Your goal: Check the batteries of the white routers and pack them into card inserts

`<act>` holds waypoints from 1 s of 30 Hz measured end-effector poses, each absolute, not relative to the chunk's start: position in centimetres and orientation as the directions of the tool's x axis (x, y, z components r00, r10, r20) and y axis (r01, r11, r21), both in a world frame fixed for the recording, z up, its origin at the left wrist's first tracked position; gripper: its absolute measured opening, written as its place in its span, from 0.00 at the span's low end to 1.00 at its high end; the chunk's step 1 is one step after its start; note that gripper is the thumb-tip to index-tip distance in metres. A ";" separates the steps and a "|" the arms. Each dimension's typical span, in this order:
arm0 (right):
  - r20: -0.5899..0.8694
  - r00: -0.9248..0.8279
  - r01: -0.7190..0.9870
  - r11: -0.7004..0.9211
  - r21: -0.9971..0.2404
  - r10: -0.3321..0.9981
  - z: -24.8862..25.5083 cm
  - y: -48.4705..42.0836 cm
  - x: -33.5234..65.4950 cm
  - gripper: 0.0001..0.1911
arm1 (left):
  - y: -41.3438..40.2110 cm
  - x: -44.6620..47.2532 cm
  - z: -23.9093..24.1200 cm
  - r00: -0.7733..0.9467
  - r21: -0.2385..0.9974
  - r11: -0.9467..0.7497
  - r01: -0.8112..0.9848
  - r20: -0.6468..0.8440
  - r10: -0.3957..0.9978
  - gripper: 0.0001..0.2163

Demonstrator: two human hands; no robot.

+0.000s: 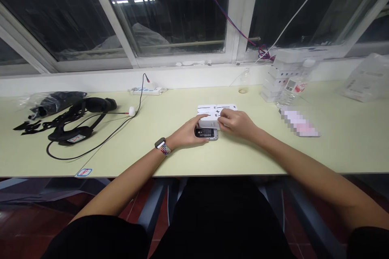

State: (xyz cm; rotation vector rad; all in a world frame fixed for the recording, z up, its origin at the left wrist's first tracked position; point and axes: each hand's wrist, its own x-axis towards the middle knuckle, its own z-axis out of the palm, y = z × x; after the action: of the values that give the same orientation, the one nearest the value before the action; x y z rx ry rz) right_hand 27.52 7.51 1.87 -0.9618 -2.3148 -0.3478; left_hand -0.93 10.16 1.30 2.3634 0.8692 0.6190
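A small white box (209, 124) with black marks on its top stands on the table in front of me. Against its near side lies an opened phone (207, 133), its black battery marked 3000mAh showing. My left hand (190, 131) curves round the left end of both, thumb along the phone's near edge and index finger reaching over the box. With closed fingers, my right hand (237, 123) pinches the right end of the box; its fingertips are partly hidden. More white boxes (226, 107) with black lines sit just behind.
At left lie a black headset (74, 131) with a cable and a bagged black item (57, 101). A power strip (148, 91) stands by the wall. To the right are a blurred phone-like object (299, 122), a bottle (293, 87), stacked boxes (272, 83) and a plastic bag (366, 79).
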 end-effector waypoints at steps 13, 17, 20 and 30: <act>0.268 0.066 0.828 0.097 -0.553 0.961 1.2 10.2 31.2 0.25 | 10.0 -4.5 0.9 0.671 0.627 -0.618 0.475 0.197 0.715 0.46; 0.240 0.061 0.878 0.062 -0.475 0.969 1.0 10.2 31.2 0.27 | 9.2 -5.7 1.3 0.639 0.595 -0.608 0.526 0.196 0.744 0.41; 0.291 0.033 0.898 0.099 -0.428 0.956 1.3 9.9 30.8 0.26 | 9.3 -6.0 1.3 0.631 0.598 -0.607 0.523 0.208 0.748 0.40; 0.318 -0.705 0.551 0.772 -0.317 0.633 2.0 7.8 22.0 0.13 | 9.8 -5.8 0.8 0.636 0.597 -0.608 0.523 0.202 0.745 0.43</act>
State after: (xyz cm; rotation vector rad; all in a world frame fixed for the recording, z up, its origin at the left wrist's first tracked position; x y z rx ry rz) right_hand 22.04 7.80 2.00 -0.8975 -2.5547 0.2765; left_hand -5.79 9.79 0.78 2.3655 0.9930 0.6030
